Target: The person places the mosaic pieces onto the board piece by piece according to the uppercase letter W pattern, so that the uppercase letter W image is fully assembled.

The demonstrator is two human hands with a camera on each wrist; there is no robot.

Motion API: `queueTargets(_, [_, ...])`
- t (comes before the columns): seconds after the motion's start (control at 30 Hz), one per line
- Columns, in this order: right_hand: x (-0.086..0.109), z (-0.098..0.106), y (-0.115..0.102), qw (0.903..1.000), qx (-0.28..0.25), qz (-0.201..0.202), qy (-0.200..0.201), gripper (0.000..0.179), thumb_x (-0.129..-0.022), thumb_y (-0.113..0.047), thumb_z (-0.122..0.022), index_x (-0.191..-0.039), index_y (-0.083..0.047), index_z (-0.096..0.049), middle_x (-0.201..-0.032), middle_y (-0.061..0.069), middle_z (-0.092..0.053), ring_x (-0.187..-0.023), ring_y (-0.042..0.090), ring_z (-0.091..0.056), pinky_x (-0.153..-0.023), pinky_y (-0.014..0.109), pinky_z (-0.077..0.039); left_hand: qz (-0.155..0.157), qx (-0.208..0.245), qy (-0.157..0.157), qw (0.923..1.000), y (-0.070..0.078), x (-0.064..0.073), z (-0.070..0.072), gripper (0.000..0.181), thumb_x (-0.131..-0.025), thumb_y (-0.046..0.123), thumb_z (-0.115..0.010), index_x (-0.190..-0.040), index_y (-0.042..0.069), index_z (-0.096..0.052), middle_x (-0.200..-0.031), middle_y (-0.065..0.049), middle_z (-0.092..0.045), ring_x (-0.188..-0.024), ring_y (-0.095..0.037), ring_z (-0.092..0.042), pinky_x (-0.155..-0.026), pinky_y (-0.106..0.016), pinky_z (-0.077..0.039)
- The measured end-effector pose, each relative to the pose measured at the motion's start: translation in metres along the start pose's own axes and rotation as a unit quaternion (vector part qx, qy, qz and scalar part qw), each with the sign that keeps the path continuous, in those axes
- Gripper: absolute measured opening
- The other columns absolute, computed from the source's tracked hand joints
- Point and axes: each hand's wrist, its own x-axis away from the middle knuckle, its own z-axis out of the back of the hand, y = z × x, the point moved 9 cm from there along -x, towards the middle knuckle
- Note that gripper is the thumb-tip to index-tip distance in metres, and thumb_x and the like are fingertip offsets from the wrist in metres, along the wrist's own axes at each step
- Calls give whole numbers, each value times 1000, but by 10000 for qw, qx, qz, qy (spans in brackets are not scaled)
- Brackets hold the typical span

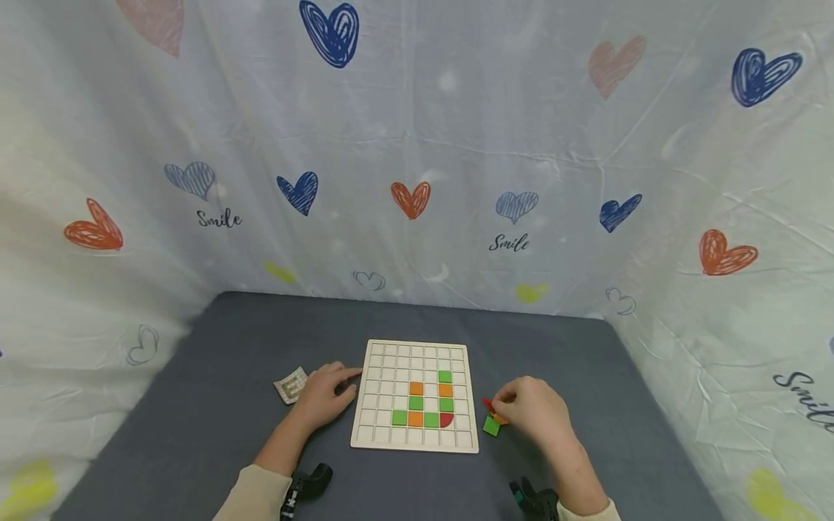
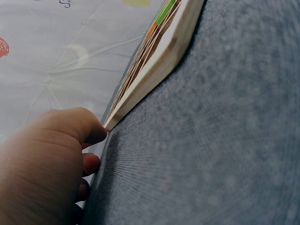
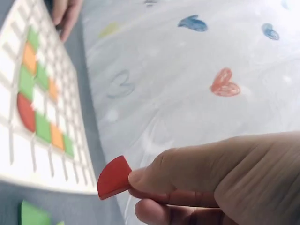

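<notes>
A pale wooden grid board (image 1: 384, 438) lies on the dark table, with green and orange squares and one red quarter-round tile (image 1: 446, 420) set in its cells. My right hand (image 1: 536, 411) pinches a red quarter-round tile (image 3: 114, 177) between thumb and fingers, right of the board. Below that hand lie a loose green tile (image 1: 491, 425) and an orange one (image 1: 500, 419). On the board's left side, my left hand (image 1: 323, 396) reaches out with its index fingertip at the board's edge; the other fingers are loosely bent and hold nothing.
A small patterned card (image 1: 291, 385) lies left of the board, partly behind the left hand. The grey-black table (image 1: 274, 325) is backed and flanked by a white curtain (image 1: 456, 159) printed with hearts. Each wrist wears a black camera mount (image 1: 313, 483).
</notes>
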Motion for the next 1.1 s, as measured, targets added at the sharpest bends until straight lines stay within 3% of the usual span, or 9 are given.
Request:
queueTargets(0.4, [-20,-7,-43,9975,-591,376,5,13,-89,-16,-74,-79,-18,-81,-76,-8,-67,-55,15,-49,-51,32,-39,-62,-47,74,9999,2,1,3,33,-93,12,-71,-126,13,-75,-76,12,-42,-65,-9,-34,-68,-36,-31])
queueTargets(0.63, [-27,-16,-66,9899,-1262,632,-119,9,-91,-18,-77,-85,-18,-83,-91,-5,-72,-73,15,-55,-61,34,-45,18,-60,-121,9999,0,0,-2,32,-96,14,-70,-128,13,-74,-78,12,-43,-68,-10,-35,-71,-37,-31])
queueTargets(1.1, [-31,-64,-101,9783,-1618,1176,-536,12,-93,-25,-76,-91,-16,-85,-92,-4,-75,-68,11,-58,-60,33,-48,-17,-40,-92,9999,-1,-1,-1,32,-95,14,-70,-127,14,-74,-78,12,-45,-68,-10,-37,-70,-38,-31])
